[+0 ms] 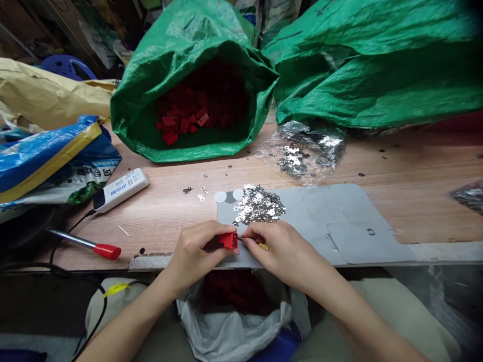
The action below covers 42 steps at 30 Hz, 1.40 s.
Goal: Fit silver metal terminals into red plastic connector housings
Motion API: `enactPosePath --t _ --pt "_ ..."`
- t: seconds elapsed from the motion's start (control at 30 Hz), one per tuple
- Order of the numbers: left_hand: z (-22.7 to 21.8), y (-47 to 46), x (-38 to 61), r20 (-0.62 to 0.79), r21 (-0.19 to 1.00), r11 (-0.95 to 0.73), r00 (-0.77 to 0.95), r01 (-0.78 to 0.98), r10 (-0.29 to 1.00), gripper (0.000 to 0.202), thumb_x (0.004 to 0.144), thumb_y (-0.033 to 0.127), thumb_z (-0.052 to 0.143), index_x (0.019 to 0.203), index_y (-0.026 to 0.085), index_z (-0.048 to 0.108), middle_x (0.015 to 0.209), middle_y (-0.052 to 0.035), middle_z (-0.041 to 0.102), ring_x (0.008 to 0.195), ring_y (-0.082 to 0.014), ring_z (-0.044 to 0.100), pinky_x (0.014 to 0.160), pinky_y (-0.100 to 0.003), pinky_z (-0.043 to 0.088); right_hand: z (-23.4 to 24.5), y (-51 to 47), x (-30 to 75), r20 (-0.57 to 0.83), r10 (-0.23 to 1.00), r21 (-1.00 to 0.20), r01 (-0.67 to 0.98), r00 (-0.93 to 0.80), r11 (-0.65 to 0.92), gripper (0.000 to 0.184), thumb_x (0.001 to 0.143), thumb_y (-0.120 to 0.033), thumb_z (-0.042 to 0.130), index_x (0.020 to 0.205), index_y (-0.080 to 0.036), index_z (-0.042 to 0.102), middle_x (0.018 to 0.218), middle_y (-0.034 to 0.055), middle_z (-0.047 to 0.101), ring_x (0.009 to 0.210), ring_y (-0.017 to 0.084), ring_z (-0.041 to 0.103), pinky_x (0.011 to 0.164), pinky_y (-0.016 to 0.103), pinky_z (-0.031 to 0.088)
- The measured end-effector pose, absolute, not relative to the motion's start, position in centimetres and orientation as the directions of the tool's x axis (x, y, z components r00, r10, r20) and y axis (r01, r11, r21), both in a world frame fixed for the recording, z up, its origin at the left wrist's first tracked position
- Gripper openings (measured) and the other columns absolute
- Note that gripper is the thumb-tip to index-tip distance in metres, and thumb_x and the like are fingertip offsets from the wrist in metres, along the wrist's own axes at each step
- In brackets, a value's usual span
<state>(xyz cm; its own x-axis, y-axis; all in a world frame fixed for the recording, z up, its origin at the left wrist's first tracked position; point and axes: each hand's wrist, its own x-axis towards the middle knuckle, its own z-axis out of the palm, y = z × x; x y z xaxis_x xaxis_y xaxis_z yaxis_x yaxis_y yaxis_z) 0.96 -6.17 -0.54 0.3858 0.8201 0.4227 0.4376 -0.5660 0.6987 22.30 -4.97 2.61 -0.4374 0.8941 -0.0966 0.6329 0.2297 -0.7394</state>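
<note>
My left hand (198, 247) is closed around a small red plastic block (228, 240) at the near edge of the wooden table (415, 171). My right hand (277, 246) pinches a thin tool with a yellow handle (263, 246), whose tip meets the block's right side. Just beyond both hands lies a pile of small shiny metal pieces (258, 204) on a grey sheet (339, 216). A green sack (196, 75) holding many more red blocks (184, 122) lies open at the back.
A second green sack (377, 65) lies at the back right, with a clear bag of metal pieces (302, 151) before it. At left are a blue bag (49, 156), a white device (121, 189) and a red-handled tool (107, 250). A white bag of red blocks (234, 311) sits in my lap.
</note>
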Motion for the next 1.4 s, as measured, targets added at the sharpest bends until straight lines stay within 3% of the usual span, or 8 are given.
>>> enactPosePath --t 0.23,0.77,1.03,1.4 --pt "-0.8 -6.4 0.9 0.412 0.723 -0.539 0.356 0.433 0.839 0.032 0.079 0.02 0.079 0.11 0.019 0.069 0.093 -0.0049 0.075 0.081 -0.0151 0.071 0.071 -0.025 0.058 2.4 -4.6 22.9 -0.094 0.871 -0.824 0.529 -0.482 0.204 0.017 0.088 -0.016 0.057 0.08 -0.021 0.072 0.068 -0.0013 0.068 0.061 0.015 0.059 0.057 0.025 0.036" --pt "-0.6 -6.4 1.0 0.413 0.694 -0.557 0.381 0.457 0.827 0.031 0.08 0.018 0.078 0.11 0.018 0.069 0.092 -0.0038 0.075 0.08 -0.0136 0.07 0.072 -0.023 0.055 3.4 -5.1 21.3 -0.155 0.879 -0.642 0.722 -0.45 0.257 0.016 0.086 -0.01 0.058 0.078 -0.018 0.068 0.069 0.0018 0.065 0.065 0.016 0.057 0.059 0.026 0.033" --pt "-0.8 -6.4 0.9 0.39 0.721 -0.525 0.362 0.451 0.847 0.03 0.08 0.019 0.078 0.109 0.019 0.069 0.091 -0.0029 0.075 0.08 -0.0126 0.069 0.071 -0.022 0.055 2.1 -3.6 22.8 -0.204 0.811 -0.854 0.505 -0.548 0.126 0.016 0.089 -0.02 0.057 0.078 -0.019 0.069 0.065 -0.0022 0.066 0.06 0.013 0.058 0.055 0.023 0.036" --pt "-0.8 -6.5 0.9 0.408 0.704 -0.549 0.377 0.451 0.832 0.029 0.081 0.02 0.077 0.108 0.019 0.068 0.092 -0.0031 0.075 0.081 -0.0133 0.069 0.072 -0.023 0.053 2.4 -3.7 22.5 -0.203 0.823 -0.814 0.558 -0.531 0.159 0.015 0.085 -0.019 0.057 0.074 -0.018 0.067 0.065 -0.0014 0.064 0.06 0.013 0.055 0.054 0.023 0.034"
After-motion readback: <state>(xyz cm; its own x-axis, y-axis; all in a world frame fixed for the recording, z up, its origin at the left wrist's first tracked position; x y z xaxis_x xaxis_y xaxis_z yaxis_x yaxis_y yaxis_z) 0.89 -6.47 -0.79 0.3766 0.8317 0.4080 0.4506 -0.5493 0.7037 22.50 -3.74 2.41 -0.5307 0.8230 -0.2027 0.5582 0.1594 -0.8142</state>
